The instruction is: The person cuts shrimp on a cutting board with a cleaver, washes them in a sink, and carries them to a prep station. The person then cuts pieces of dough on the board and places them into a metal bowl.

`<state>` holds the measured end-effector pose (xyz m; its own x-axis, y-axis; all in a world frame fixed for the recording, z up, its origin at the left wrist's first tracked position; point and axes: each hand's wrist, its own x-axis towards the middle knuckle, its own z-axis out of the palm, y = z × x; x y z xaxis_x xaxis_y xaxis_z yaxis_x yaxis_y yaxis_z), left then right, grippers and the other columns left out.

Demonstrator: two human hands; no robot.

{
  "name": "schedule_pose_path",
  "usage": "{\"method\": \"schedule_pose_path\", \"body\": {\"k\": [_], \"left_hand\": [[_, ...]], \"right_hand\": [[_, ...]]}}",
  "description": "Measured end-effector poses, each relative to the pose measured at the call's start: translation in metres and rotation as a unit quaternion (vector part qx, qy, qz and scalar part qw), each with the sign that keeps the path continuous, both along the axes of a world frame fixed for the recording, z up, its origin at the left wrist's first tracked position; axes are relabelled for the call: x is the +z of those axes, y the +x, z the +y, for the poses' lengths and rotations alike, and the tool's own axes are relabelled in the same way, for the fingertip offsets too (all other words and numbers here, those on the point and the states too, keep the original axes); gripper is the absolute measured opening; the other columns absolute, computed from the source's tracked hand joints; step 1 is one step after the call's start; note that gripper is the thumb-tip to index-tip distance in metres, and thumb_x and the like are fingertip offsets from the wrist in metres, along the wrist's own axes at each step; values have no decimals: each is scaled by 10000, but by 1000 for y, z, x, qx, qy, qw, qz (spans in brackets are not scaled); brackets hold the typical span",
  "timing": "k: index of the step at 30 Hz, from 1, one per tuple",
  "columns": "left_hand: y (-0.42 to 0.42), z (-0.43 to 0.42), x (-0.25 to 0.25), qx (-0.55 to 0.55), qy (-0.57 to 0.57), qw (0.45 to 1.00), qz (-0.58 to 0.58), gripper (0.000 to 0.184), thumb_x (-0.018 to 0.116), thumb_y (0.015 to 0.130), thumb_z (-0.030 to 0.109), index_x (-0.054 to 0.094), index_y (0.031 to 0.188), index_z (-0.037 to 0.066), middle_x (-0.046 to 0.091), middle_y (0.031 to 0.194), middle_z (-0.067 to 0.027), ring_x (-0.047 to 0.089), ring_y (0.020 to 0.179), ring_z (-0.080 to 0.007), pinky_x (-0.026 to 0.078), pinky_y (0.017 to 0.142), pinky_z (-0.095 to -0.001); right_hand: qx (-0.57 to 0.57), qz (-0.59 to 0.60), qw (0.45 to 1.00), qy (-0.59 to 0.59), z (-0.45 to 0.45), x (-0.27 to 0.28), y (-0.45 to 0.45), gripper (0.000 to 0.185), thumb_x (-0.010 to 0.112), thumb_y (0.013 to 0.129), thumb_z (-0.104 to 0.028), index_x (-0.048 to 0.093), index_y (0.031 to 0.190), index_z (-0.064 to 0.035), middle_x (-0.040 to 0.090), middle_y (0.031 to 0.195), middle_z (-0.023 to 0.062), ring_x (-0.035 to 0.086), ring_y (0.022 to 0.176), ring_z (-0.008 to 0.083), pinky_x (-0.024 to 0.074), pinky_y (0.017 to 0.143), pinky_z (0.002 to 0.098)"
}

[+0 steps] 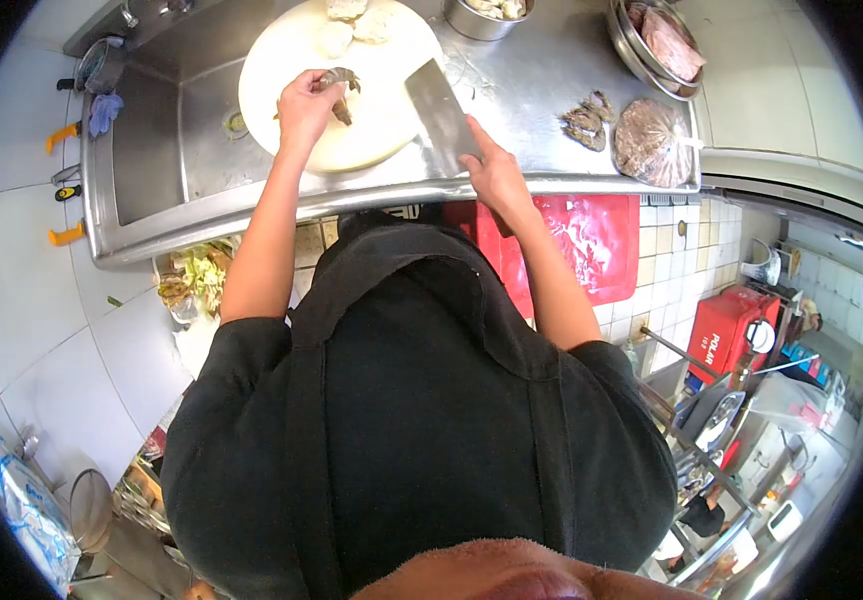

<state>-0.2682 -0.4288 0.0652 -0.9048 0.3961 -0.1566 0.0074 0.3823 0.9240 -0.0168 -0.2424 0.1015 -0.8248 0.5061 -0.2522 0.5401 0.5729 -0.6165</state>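
Observation:
My left hand [308, 112] is closed on a greyish prawn [342, 78] above the round white cutting board [282, 50], its fingers pinched on the near side of the curved body. The handle of a broad-bladed cleaver [440, 112] is wrapped in my right hand [500, 172] at the counter's front edge. The blade lies over the right side of the board, apart from the prawn. Pale chunks [360, 25] sit at the board's far side. Farther right on the steel counter is a small heap of dark prawns [587, 122].
A metal pot [484, 25] of pale pieces stands behind the board. At right are steel bowls [632, 60] holding pink meat and a tied plastic bag [652, 145]. The sink basin [147, 150] lies left. Below the counter is a red plastic-covered container [592, 245].

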Motion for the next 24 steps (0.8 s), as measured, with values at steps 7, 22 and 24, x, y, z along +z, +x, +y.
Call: {"method": "schedule_pose_path", "body": {"k": [7,22,24], "left_hand": [[33,24,-19,-185,-11,861,474,272,770,799,84,761,1071,100,717,954,-72,653,888,-242,523,827,-362],[46,9,-33,-275,-49,832,480,273,727,742,34,777,981,155,716,1049,34,606,962,-230,500,839,-369],[44,5,-36,-263,-41,844,465,292,726,732,17,780,983,156,719,1070,32,600,967,-236,508,862,-372]], "right_hand": [[-96,-30,993,-62,2,33,29,689,613,937,-168,355,1576,-182,627,1204,329,601,1151,490,470,994,501],[49,-40,998,-9,-2,52,24,636,561,949,-153,379,1556,-204,678,1051,321,643,1022,500,483,944,555],[55,-60,997,-12,-1,57,20,635,555,948,-153,381,1556,-205,679,1055,320,645,1027,493,485,948,547]]}}
